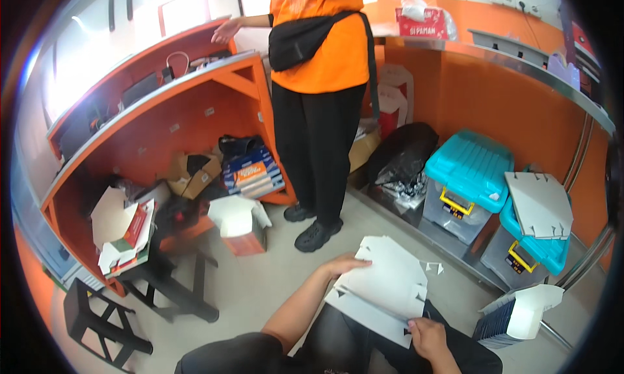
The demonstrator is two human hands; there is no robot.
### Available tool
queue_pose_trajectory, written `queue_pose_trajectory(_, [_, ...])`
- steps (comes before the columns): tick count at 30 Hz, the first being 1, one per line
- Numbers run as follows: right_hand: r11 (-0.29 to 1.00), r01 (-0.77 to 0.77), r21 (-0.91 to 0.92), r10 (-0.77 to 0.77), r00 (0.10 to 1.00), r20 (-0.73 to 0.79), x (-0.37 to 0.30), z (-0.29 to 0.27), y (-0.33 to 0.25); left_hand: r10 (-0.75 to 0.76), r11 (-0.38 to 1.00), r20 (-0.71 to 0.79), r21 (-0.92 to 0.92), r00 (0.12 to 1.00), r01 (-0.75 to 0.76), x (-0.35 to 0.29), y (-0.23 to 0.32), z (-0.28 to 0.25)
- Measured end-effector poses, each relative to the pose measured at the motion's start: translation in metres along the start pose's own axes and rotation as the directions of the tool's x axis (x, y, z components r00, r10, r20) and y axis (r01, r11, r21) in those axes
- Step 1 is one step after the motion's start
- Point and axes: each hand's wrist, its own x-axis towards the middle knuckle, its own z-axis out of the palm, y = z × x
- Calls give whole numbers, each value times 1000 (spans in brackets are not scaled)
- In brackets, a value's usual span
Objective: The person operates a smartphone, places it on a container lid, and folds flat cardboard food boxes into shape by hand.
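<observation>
A white die-cut cardboard box blank (pixel 389 270) lies over my lap, creased across its lower part, with notched tabs along its edges. My left hand (pixel 346 265) grips its upper left edge, thumb on top and the other fingers mostly hidden underneath. At the lower right corner, my right hand (pixel 429 339) is closed on the board beside a small dark notch. Small white cardboard scraps (pixel 435 268) show just past the blank's right edge.
Ahead stands a person in an orange shirt (pixel 338 52). An open box (pixel 239 227) sits on the floor, left of it a black stool (pixel 172 280) bearing cartons. At right are teal-lidded bins (pixel 468 159), flat grey boards (pixel 538 205) and a stack of folded boxes (pixel 513 319).
</observation>
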Motion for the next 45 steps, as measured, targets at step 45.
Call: queue_pose_trajectory(45, [711,-468,-525,659,704,265,-23,3,43,110,980,-118,-152,987,-128,-14,-72,-65])
